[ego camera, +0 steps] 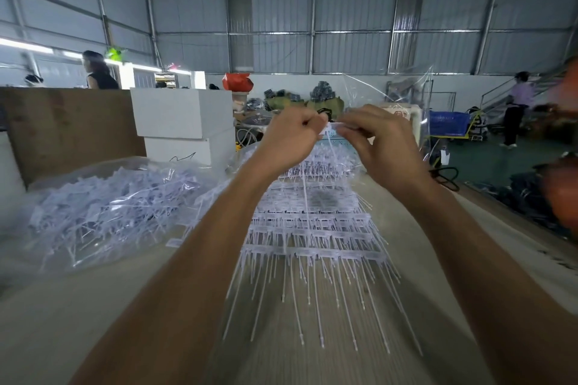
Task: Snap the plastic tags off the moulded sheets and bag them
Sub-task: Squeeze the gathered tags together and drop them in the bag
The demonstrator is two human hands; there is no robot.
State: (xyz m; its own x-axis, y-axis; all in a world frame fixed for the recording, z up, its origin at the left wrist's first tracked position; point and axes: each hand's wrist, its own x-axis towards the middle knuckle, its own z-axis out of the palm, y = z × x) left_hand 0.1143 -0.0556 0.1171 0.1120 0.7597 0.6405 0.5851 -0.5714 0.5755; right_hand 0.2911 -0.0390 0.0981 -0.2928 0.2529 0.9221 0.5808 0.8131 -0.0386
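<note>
A moulded sheet of white plastic tags (309,228) hangs in front of me, its long thin tails reaching down over the table. My left hand (291,141) and my right hand (375,141) are raised side by side, and both pinch the sheet's top edge. A thin runner drops straight down from between the two hands. On the table at the left lies a clear plastic bag (103,206) heaped with loose snapped tags.
The pale wooden table (93,306) runs under everything. A brown board (68,128) and white boxes (184,122) stand at the back left. A clear plastic sheet (391,87) stands behind my hands. People stand at the far left and far right, and the floor drops away on the right.
</note>
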